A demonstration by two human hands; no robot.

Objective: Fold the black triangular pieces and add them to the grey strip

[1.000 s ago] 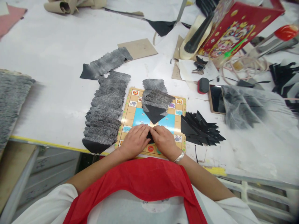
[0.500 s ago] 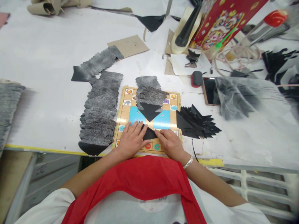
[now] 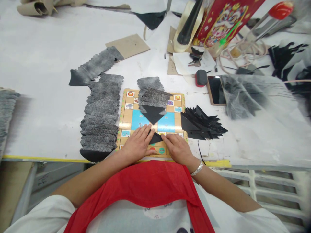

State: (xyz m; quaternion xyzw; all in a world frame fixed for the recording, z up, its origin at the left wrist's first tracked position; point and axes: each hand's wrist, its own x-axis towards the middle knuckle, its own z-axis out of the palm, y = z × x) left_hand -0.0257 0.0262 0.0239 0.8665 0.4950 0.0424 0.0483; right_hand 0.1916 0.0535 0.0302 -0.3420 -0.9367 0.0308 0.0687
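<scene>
A small black sheet piece (image 3: 155, 138), leather-like, lies on a printed animal game board (image 3: 126, 125) in front of me. My left hand (image 3: 136, 141) rests flat over the piece's left part, fingers stretched out, hiding some of it. Curled fingers of my right hand (image 3: 178, 147) pinch the piece's right end, where its edge looks folded over. Just beyond my fingers, overlapping grey-speckled pieces with a black pointed one (image 3: 153, 113) on top cover the board's upper middle. A fanned pile of black pointed pieces (image 3: 201, 124) sits beside the board on the right.
Left of the board runs a long overlapped row of grey pieces (image 3: 99, 116). Behind it are another grey strip (image 3: 97, 64) and cardboard (image 3: 128, 46). Toward the right lie a phone (image 3: 215, 90), a plastic bag (image 3: 243, 97), a small black-and-red case (image 3: 201, 78) and keys (image 3: 195, 61).
The camera view has shifted slightly, so the table things appear a little further left. Both hands stay on the black piece, with hardly any movement.
</scene>
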